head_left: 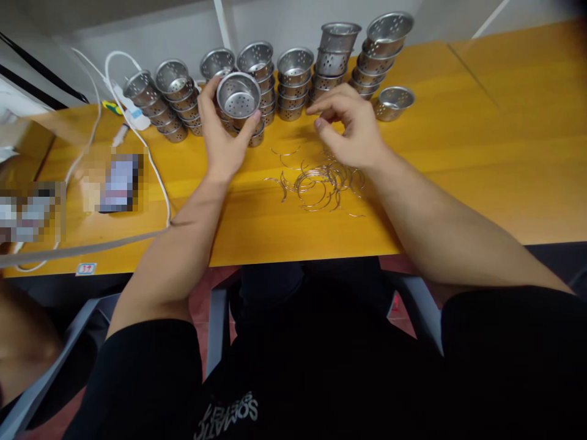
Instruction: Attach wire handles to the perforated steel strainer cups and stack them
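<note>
My left hand (222,143) grips a small perforated metal strainer cup (238,96), tilted so its open mouth faces me. My right hand (351,125) hovers above a loose pile of thin wire handles (321,180) on the yellow table (481,153). Its fingers are curled and pinched together; whether a wire is between them I cannot make out. Behind both hands stand several stacks of the same strainer cups (293,82).
A single strainer cup (394,101) lies on its side right of the stacks. A white power strip and cables (131,110) lie at the left, near blurred-out items (117,182). Another person's arm (22,342) shows at the lower left. The table's near edge is above my lap.
</note>
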A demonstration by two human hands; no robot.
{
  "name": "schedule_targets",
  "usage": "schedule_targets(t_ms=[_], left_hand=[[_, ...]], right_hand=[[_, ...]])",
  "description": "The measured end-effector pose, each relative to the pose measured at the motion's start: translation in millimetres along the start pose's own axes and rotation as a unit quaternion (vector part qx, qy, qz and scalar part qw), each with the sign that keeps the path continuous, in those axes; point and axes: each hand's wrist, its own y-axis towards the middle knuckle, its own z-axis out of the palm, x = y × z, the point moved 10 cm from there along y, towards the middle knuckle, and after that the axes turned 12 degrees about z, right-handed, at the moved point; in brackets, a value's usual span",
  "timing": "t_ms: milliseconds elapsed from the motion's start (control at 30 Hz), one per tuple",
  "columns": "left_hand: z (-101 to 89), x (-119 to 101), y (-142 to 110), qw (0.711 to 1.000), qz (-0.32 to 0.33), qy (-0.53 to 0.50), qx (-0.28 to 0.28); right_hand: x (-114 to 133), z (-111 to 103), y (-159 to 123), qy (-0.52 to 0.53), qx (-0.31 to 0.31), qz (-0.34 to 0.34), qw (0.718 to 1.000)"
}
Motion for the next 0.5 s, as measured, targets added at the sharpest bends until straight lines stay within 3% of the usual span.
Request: schedule_targets(t_ms=[167, 333, 400, 500], left_hand=[[13.2, 36.3, -12.2, 0.998, -0.009, -0.034, 0.042], [19.4, 75.8, -22.3, 0.997, -0.011, -0.069, -0.029], [26.4, 72.7, -20.9, 0.998, -0.008, -0.06, 0.007], [39.8, 49.8, -17.1, 0.993, 0.002, -0.023, 0.112]], right_hand=[[-0.9, 6.2, 0.1, -0.015, 0.018, 0.034, 0.999], [-3.5, 7.9, -0.4, -0.013, 0.026, 0.039, 0.999], [-0.5, 8.0, -1.0, -0.012, 0.025, 0.024, 0.999], [0.6, 10.1, -1.8, -0.02, 0.037, 0.037, 0.998]])
